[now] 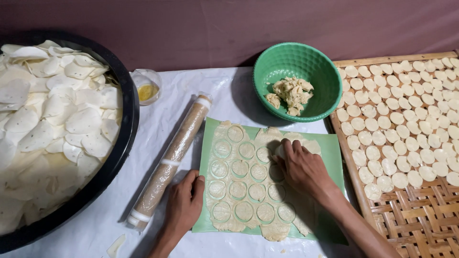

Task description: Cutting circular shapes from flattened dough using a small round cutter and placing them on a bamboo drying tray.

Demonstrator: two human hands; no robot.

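A thin sheet of pale dough (248,179) lies on a green mat (333,148), marked with several round cut circles. My right hand (301,167) presses down on the sheet near its upper right, fingers curled over something round that I cannot make out. My left hand (185,203) rests flat on the mat's lower left edge, holding nothing. A rolling pin wrapped in plastic (171,160) lies just left of the mat, beside my left hand.
A green bowl (282,62) with dough scraps stands behind the mat. At right a woven bamboo tray (420,220) carries several rows of dough discs. A large black basin (125,119) of white chips fills the left. A small clear cup (147,86) holds yellow liquid.
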